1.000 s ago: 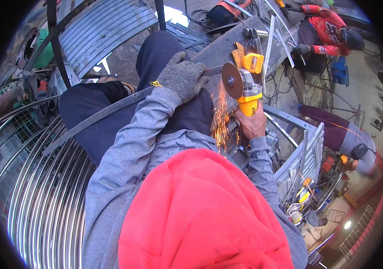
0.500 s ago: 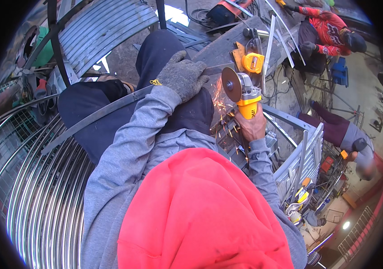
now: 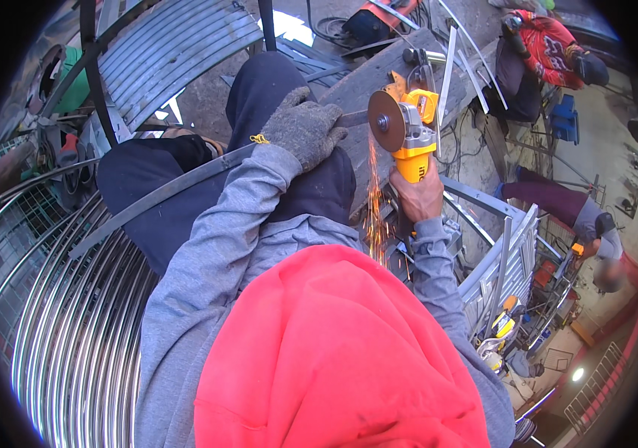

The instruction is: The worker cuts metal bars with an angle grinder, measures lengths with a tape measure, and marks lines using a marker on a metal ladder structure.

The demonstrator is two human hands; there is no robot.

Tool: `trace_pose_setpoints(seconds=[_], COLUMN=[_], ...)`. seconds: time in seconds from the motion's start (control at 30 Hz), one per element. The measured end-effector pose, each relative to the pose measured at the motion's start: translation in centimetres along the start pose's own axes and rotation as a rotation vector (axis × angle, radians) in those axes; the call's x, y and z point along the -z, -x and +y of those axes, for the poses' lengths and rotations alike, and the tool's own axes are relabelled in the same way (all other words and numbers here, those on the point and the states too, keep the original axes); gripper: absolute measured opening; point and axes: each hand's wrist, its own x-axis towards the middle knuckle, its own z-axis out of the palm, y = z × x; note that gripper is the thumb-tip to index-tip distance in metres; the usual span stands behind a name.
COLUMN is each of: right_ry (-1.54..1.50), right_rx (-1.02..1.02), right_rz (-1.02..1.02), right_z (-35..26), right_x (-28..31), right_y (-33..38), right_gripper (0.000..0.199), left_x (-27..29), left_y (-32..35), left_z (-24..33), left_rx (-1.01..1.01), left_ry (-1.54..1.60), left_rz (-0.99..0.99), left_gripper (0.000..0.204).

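My left hand (image 3: 302, 128), in a dark grey work glove, is closed over a long flat metal bar (image 3: 166, 183) that lies across my legs. The bar's right end meets the brown disc of a yellow angle grinder (image 3: 413, 163). Orange sparks stream down from that contact toward me. Bare and wrapped round the grinder's body, my right hand (image 3: 418, 196) holds the tool with its disc upright. Just beyond the grinder sits another yellow power tool (image 3: 422, 104), partly hidden by it.
Bent shiny tubes (image 3: 84, 328) fill the lower left. A corrugated metal panel (image 3: 177, 56) leans at the upper left. To my right stands a metal frame (image 3: 498, 246). A wooden plank (image 3: 386, 78) lies ahead. Two people, one in red (image 3: 550, 52), work at the right.
My right hand and the grinder have shifted slightly away from me. The sparks, scattered before, now fall in a narrower stream. My left hand stays in place.
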Motion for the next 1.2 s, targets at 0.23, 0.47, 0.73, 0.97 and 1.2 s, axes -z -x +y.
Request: trace_pose_setpoints(seconds=[0.23, 0.47, 0.73, 0.97, 1.2], right_ry=[-0.020, -0.029, 0.033, 0.059, 0.051], right_rx=[0.013, -0.020, -0.036, -0.051, -0.063], right_rz=[0.016, -0.002, 0.002, -0.027, -0.021], right_z=[0.0, -0.5, 0.6, 0.9, 0.4], right_x=[-0.3, 0.2, 0.3, 0.5, 0.3], right_y=[-0.5, 0.1, 1.0, 1.8, 1.6], right_gripper=[0.057, 0.058, 0.058, 0.056, 0.055], left_x=[0.0, 0.0, -0.4, 0.0, -0.2], left_y=[0.1, 0.1, 0.1, 0.1, 0.1], left_z=[0.1, 0.2, -0.1, 0.1, 0.1], left_rx=[0.008, 0.003, -0.001, 0.004, -0.001], left_ry=[0.012, 0.018, 0.022, 0.023, 0.018], left_rz=[0.003, 0.010, 0.044, 0.024, 0.047], left_gripper=[0.040, 0.039, 0.038, 0.038, 0.038])
